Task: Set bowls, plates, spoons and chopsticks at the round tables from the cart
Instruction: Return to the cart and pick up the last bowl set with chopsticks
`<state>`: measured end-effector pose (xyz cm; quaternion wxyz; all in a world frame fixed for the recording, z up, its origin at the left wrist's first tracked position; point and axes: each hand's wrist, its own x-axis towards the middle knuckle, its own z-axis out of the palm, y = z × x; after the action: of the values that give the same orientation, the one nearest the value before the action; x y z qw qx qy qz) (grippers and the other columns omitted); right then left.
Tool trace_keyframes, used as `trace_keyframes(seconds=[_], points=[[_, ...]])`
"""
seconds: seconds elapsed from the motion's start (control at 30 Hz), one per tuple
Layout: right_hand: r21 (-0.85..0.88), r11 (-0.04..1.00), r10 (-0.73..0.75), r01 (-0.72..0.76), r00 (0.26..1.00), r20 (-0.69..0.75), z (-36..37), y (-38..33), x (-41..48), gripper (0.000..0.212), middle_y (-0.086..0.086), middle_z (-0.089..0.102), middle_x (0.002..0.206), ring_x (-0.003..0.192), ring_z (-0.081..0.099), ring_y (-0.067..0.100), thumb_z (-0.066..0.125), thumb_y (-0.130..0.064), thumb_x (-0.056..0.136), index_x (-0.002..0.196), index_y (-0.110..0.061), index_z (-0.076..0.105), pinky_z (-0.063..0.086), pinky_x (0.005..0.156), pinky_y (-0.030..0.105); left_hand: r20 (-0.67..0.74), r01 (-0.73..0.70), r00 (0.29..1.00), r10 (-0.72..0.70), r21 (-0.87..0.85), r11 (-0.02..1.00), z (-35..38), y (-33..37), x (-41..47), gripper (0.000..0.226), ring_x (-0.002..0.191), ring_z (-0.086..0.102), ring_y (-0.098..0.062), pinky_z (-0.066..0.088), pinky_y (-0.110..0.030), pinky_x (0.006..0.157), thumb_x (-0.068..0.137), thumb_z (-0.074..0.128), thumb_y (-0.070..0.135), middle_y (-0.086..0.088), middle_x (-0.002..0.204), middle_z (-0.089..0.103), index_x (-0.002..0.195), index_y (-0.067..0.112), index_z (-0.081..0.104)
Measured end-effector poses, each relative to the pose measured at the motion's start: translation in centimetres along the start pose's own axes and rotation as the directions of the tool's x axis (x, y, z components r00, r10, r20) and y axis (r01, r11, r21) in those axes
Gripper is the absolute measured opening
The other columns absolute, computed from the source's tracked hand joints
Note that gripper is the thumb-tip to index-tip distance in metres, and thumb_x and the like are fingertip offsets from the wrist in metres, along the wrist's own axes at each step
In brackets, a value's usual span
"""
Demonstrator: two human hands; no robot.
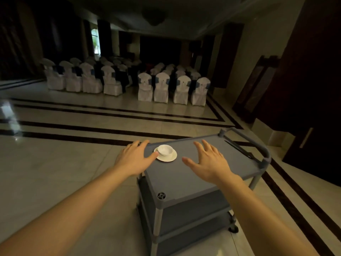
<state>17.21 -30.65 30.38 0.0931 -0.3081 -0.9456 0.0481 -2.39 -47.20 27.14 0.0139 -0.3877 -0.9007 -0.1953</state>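
A small white bowl sits on a white plate on the top shelf of a grey three-tier cart. My left hand is spread flat at the cart's left edge, its thumb tip touching the plate's rim. My right hand hovers over the cart top to the right of the plate, fingers apart, holding nothing. No spoons or chopsticks are visible, and no round table is in view.
The cart's handle is at its far right end. Polished tile floor with dark stripes stretches ahead. Rows of white-covered chairs stand at the back. A dark wooden wall and door rise on the right.
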Motion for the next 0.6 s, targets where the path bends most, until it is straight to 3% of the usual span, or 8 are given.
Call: trace_keyframes(seconds=[0.17, 0.37, 0.6], points=[[0.063, 0.998, -0.016, 0.011, 0.997, 0.073, 4.4, 4.3, 10.0, 0.087, 0.004, 0.017, 0.167, 0.15, 0.023, 0.03, 0.032, -0.077, 0.09, 0.159, -0.027, 0.016, 0.034, 0.113, 0.05, 0.045, 0.11, 0.993, -0.106, -0.113, 0.988, 6.5, -0.5, 8.8, 0.083, 0.144, 0.036, -0.028, 0.038, -0.045, 0.11, 0.088, 0.036, 0.077, -0.003, 0.16, 0.034, 0.155, 0.03, 0.027], [0.142, 0.99, 0.001, -0.021, 0.99, 0.142, 11.7, 8.9, 23.2, 0.08, 0.001, 0.035, 0.16, 0.14, 0.041, 0.026, 0.037, -0.074, 0.092, 0.155, -0.026, 0.029, 0.044, 0.104, 0.046, 0.112, 0.24, 0.969, -0.222, -0.193, 0.951, 15.7, -1.7, 20.4, 0.078, 0.138, 0.044, -0.031, 0.042, -0.044, 0.103, 0.089, 0.039, 0.074, -0.004, 0.156, 0.04, 0.153, 0.032, 0.03], [0.231, 0.971, -0.003, -0.068, 0.956, 0.294, 20.3, 12.4, 34.1, 0.069, 0.003, 0.044, 0.154, 0.127, 0.055, 0.029, 0.041, -0.065, 0.096, 0.152, -0.024, 0.036, 0.048, 0.101, 0.046, 0.174, 0.404, 0.913, -0.369, -0.263, 0.876, 24.1, -2.2, 27.0, 0.066, 0.133, 0.048, -0.029, 0.042, -0.038, 0.098, 0.09, 0.051, 0.062, -0.005, 0.148, 0.047, 0.147, 0.032, 0.038]])
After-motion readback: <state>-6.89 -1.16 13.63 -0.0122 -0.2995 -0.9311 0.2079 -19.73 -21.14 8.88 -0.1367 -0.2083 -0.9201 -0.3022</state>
